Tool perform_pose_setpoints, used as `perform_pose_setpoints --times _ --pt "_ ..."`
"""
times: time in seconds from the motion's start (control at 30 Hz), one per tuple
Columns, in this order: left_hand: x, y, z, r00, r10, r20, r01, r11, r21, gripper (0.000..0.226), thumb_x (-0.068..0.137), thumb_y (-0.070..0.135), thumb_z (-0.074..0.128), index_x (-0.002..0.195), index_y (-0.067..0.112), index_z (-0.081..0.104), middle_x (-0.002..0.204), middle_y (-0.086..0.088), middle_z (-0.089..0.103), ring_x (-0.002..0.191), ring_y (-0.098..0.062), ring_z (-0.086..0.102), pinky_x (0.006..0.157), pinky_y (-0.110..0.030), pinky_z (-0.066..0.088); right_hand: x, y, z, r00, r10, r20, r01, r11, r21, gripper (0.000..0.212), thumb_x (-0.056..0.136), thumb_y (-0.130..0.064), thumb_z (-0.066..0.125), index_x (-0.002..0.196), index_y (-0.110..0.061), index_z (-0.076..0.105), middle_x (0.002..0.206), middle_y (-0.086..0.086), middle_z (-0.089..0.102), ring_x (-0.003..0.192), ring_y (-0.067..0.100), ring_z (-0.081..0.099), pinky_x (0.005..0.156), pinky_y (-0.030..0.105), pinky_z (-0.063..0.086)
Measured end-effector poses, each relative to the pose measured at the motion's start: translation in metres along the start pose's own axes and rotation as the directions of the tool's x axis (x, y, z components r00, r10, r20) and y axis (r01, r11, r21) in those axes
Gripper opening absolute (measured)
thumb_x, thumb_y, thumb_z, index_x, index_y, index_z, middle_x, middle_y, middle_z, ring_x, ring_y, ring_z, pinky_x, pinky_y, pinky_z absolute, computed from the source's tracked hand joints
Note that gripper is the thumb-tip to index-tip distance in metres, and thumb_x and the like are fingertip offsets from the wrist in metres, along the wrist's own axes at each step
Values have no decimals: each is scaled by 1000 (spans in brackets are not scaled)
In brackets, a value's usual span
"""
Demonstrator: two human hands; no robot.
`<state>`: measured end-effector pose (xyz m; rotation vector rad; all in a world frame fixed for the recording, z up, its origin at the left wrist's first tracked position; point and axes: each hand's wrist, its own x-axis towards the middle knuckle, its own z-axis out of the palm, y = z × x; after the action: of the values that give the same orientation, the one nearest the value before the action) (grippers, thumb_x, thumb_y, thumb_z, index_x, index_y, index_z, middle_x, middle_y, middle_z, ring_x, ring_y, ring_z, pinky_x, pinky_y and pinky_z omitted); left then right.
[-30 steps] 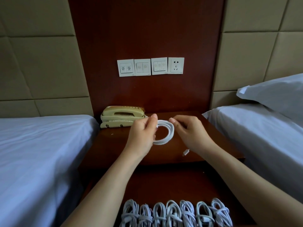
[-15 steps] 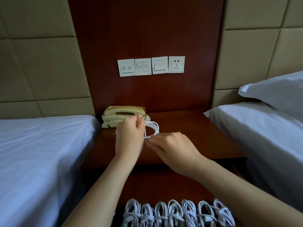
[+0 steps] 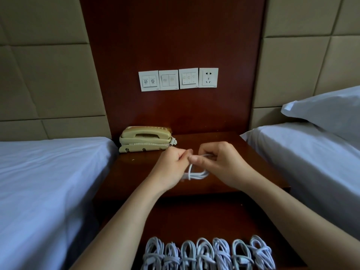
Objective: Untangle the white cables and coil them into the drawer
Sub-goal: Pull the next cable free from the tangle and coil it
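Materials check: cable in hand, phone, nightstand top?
cable: white, smooth plastic-looking jacket; flexes into tight loops.
phone: cream hard plastic, likely; moulded shell, slight sheen.
nightstand: red-brown wood or veneer, glossy lacquer look; can't tell which.

Only the lower loops of the white cable (image 3: 197, 175) show — the rest is hidden by the blurred left hand (image 3: 172, 166) and the right hand (image 3: 222, 164) — and the bottom edge cuts off the coiled bundles (image 3: 206, 252).
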<state>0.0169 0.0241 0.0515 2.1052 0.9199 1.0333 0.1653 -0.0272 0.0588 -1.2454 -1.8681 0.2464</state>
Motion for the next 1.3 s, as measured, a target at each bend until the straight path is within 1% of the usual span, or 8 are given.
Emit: perform_pose_setpoints --times 0.43,0.53,0.6,0.73,0.93,1.03,1.13,1.3 --pt "-5 11 -5 972 -54 228 153 884 -442 39 101 13 34 65 3 45 39 3 32 31 -6 24 37 -14 23 9 7 8 994 107 9 -102 911 399 47 90 -41 53 58 -6 54 55 11 47 56 19 37 50 28 30" --pt "-8 14 -5 987 -74 143 145 796 -587 47 101 16 33 57 6 46 35 4 29 27 -5 23 35 -15 22 10 6 20 995 101 -13 -91 940 329 47 95 -35 43 75 5 59 68 32 51 63 21 42 54 42 32" --pt "-5 10 -6 989 -148 15 126 782 -610 51 101 17 34 54 10 53 33 4 29 27 -5 22 34 -15 21 8 3 25 995 88 -44 -78 977 200 37 98 -22 42 70 -3 55 57 18 47 52 13 39 50 36 31" --pt "2 -3 -9 922 -279 -267 130 876 -465 43 99 20 42 60 6 53 37 4 33 31 -6 26 33 -17 24 -1 -8 35 1000 20 4 -20 993 -114 27 98 -16 43 73 -12 52 58 -3 49 50 10 43 52 23 34" --pt "0 -7 -10 845 -10 -534 63 995 81 53 96 10 43 46 14 29 42 2 28 37 -10 34 40 -19 24 -8 -29 35 997 -64 43 77 895 -440 21 101 -22 37 99 -12 56 91 3 56 76 28 57 66 42 48" --pt "3 -8 -5 837 33 -547 62 986 155 54 96 10 43 45 15 28 41 1 29 40 -11 27 43 -25 19 -8 -34 30 985 -170 6 146 823 -549 14 95 -16 50 91 -8 61 80 7 58 61 30 58 48 41 48" --pt "2 -6 -2 848 4 -530 92 984 154 53 97 12 40 45 13 32 42 0 35 42 -15 32 45 -29 20 -5 -30 30 971 -237 -41 173 806 -565 10 83 -8 63 80 -9 53 64 5 55 41 28 51 32 35 38" --pt "1 -3 2 873 29 -486 88 972 216 52 99 19 38 47 19 32 45 4 35 45 -10 35 51 -33 16 -1 -21 21 990 -88 -109 64 977 -203 9 94 -16 55 88 -12 50 60 -7 52 51 17 53 50 32 43"
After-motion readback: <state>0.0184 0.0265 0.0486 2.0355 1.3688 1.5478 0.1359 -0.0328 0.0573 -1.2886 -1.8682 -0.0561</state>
